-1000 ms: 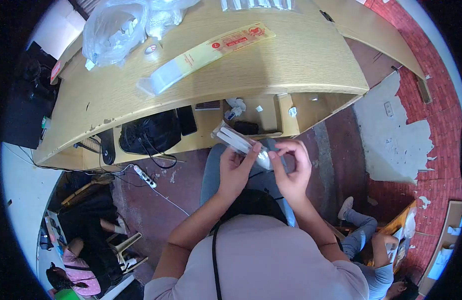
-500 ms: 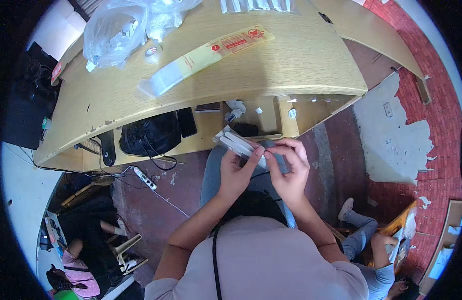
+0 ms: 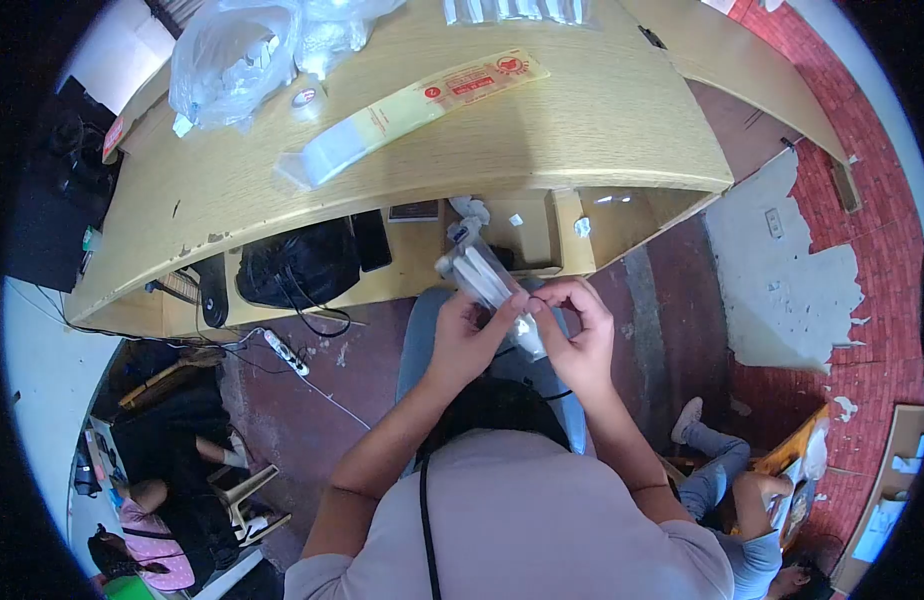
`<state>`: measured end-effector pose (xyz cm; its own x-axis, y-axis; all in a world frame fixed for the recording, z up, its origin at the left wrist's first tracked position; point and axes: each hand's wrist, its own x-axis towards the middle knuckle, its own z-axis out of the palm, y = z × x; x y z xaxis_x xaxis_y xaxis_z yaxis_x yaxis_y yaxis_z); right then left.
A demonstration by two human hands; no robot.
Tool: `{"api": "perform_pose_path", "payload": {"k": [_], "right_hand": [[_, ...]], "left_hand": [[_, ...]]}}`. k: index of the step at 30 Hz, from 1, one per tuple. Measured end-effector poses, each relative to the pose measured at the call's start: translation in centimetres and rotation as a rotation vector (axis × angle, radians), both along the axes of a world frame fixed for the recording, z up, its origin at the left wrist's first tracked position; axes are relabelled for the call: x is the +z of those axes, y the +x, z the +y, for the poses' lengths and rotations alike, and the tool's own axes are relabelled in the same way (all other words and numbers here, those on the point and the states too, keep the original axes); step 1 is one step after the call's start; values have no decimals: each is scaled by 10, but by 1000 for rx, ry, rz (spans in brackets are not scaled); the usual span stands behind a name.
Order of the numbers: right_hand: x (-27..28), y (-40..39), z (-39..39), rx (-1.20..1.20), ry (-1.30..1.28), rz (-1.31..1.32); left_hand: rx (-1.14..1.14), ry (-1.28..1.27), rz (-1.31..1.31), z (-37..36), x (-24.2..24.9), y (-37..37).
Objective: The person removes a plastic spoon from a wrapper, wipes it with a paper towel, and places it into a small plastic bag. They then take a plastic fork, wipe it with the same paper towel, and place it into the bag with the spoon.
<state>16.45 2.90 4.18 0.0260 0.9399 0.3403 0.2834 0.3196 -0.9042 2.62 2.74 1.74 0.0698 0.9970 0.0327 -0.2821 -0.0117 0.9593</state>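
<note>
At the far left, a person in a pink top (image 3: 154,545) sits low beside a stool (image 3: 247,495). A power strip (image 3: 285,352) lies on the floor, its cord trailing. A black bag (image 3: 300,265) and a phone (image 3: 371,240) sit on the shelf under the desk (image 3: 602,110); above, the desktop carries plastic bags (image 3: 232,65), a tape roll (image 3: 305,99) and a long yellow packet (image 3: 412,115). The left hand (image 3: 472,335) grips a clear packet of white sticks (image 3: 479,280) between thumb and fingers, over the lap, its upper end overlapping the shelf's crumpled paper in view. The right hand (image 3: 577,335) pinches near the packet's lower end. Farther right sits another person (image 3: 752,500).
</note>
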Motion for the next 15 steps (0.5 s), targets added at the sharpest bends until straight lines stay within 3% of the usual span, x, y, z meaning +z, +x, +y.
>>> {"api": "perform_pose_path", "payload": {"k": [2,11,15], "right_hand": [[-4,5,0,7,8,-24],[-2,4,-1,87,-119,66],[-5,15,0,163,-186,77]], "left_hand": [[160,87,43,2,4,5],[101,-61,140,9,-10,-9],[121,44,89,9,-4,-3]]}}
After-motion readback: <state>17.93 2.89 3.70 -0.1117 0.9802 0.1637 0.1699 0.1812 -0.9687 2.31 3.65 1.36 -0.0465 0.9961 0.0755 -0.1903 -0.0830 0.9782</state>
